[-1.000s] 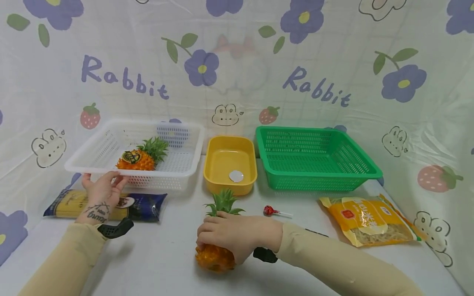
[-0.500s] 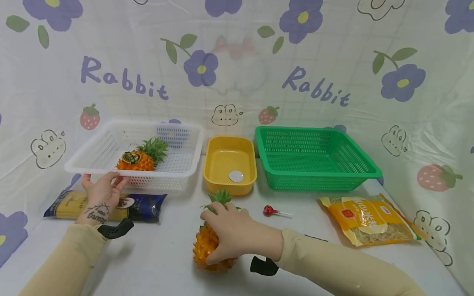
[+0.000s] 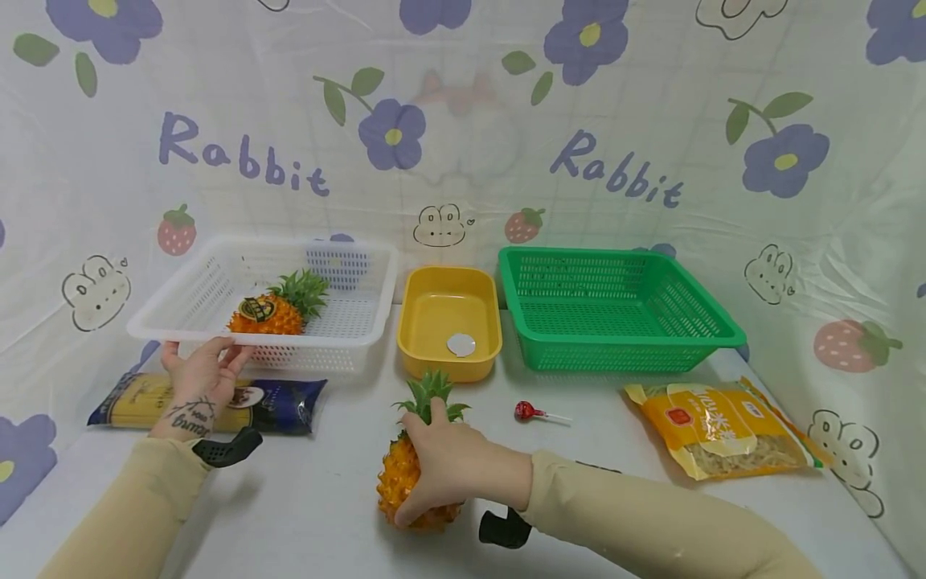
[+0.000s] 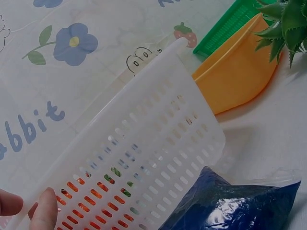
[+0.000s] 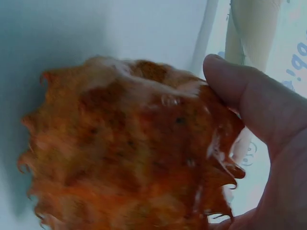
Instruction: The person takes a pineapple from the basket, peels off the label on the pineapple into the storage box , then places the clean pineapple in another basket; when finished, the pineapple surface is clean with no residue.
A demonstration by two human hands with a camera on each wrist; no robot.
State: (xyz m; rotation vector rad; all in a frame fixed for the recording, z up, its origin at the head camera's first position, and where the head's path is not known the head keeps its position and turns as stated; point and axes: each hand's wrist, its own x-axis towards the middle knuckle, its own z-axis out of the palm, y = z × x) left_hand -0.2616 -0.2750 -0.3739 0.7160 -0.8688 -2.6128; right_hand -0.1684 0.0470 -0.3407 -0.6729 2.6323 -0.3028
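Note:
My right hand grips an orange toy-like pineapple with a green leafy crown, near the front middle of the table. Its thumb presses on the near end, and the other fingers are mostly hidden behind the fruit. Up close in the right wrist view, the spiky pineapple skin fills much of the picture beside the thumb. At the left, my left hand pinches the front rim of a white slotted basket. Inside that basket lies a second pineapple with a dark label.
A yellow tub holding a white round piece stands between the white basket and a green basket. A pasta pack lies under the left hand. To the right are a red lollipop and a yellow noodle bag.
My right hand has shifted its hold on the pineapple, from fingers draped across it to thumb on its near end. The left hand stays on the basket rim.

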